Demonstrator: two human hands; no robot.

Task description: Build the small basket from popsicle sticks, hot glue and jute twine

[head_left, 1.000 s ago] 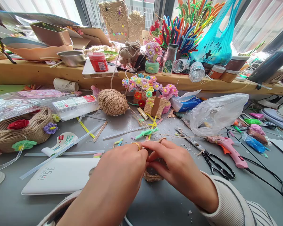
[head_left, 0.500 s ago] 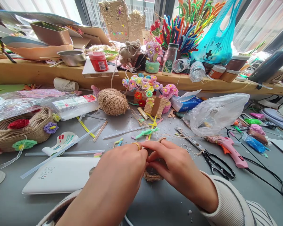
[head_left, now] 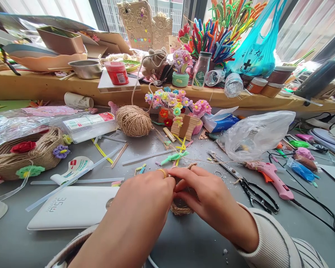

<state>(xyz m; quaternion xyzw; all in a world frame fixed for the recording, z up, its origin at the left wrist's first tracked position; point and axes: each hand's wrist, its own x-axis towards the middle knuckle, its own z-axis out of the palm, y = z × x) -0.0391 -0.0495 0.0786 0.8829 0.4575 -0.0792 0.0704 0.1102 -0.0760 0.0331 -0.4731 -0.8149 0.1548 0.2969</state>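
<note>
Here, low in the centre of the head view, a person's left hand (head_left: 145, 199) and right hand (head_left: 209, 197) close together over a small twine-wrapped basket (head_left: 181, 209) resting on the grey table (head_left: 190, 238). Both hands are curled nearly shut, fingertips meeting above the basket's mouth and pinching at its rim; exactly what strand or piece the fingers grip is hidden behind them. The grip from both sides appears meant to steady the little piece while fine work goes on at its top. A gold ring (head_left: 162, 172) shows on the left hand.

The basket sits upright, its opening facing up toward the camera and its rounded base touching the table; its long axis runs roughly vertical, though most of it is covered by the hands. A thin loop of twine arches just above the fingertips, toward the middle of the frame.

Tools lie within reach to the right: black-handled scissors (head_left: 248, 190) and a pink glue gun (head_left: 270, 176), both pointing toward the lower right. A ball of jute twine (head_left: 134, 120) sits above centre, a white power bank (head_left: 72, 206) at lower left, and a larger woven basket with flowers (head_left: 22, 152) at the left edge.
</note>
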